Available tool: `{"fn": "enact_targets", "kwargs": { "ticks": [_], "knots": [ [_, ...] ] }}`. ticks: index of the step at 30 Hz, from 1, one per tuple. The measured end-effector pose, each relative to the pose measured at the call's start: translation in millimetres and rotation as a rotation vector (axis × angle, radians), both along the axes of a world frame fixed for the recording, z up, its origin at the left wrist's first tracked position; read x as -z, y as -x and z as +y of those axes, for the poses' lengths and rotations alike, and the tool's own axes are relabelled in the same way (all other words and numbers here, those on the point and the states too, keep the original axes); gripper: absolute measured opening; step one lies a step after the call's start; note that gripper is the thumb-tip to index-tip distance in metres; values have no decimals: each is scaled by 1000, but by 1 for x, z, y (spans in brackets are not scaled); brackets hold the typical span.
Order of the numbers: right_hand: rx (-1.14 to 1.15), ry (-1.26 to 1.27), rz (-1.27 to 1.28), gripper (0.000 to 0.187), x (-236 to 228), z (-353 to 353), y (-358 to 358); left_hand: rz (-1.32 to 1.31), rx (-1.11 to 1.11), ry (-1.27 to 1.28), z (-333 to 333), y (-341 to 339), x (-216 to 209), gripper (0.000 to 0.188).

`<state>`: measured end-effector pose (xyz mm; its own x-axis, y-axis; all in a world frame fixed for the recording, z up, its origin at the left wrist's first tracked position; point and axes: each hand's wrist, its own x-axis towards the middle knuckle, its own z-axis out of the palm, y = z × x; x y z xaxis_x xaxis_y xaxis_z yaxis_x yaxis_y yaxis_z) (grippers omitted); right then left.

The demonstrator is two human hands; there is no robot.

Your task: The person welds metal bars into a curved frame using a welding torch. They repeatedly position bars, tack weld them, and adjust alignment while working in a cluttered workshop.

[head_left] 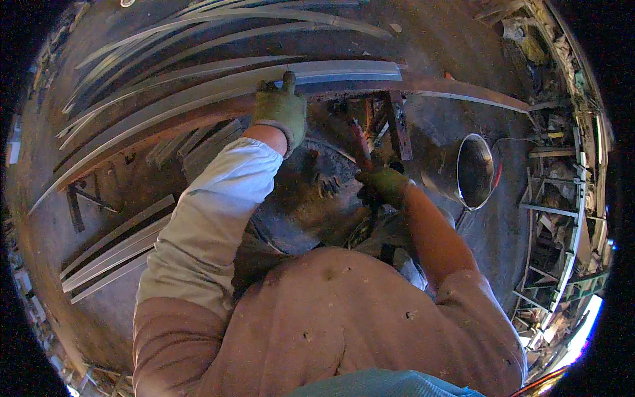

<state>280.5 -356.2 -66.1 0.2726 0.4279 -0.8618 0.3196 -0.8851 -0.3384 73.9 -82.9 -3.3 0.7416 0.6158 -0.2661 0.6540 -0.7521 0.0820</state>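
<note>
Grey metal bar (pixel 350 69), lying along a rusty beam (pixel 456 89), under the gloved left hand (pixel 281 109) (one finger extended; cannot tell whether pinching). Nearer the body, gloved right hand (pixel 385 186), closed around a reddish tool (pixel 361 144).

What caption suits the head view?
Left grip rests on a long metal bar, right grip holds a red tool.

Left glove (pixel 280 112): olive green. Right glove (pixel 387 186): darker olive. Held tool (pixel 361 145): dull red. Metal bar (pixel 350 71): bluish grey. Beam (pixel 456 89): rust brown. Left sleeve (pixel 198 231): whitish blue, turning beige. Shirt (pixel 324 311): brown, sparse dark spots. Bucket (pixel 444 169): silvery grey. Cloth (pixel 390 385) at lower edge: teal.
</note>
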Motion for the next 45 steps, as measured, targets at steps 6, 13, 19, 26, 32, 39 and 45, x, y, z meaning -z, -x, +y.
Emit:
{"fn": "enact_targets", "kwargs": {
  "ticks": [6,13,19,26,32,39,45],
  "knots": [
    [338,-464,419,61,-67,-52,3,94,38,-115,-1,-3,16,51],
    [548,-1208,703,59,-130,14,-20,68,21,18,2,0,-6,61],
    [749,-1336,868,75,-166,78,-35,-22,-17,-47,8,8,19,56],
    [363,-1082,507,65,-156,73,-32,-12,99,-94,-3,13,-7,61],
    [-593,-1264,-420,53,-155,104,-22,-10,138,-141,-10,16,-21,62],
    [-385,-964,-86,57,-159,101,-17,-26,111,-149,-14,15,-17,53],
    [-279,-768,-9,55,-165,103,-13,-85,104,-170,-16,17,-23,46]
  ]
}}
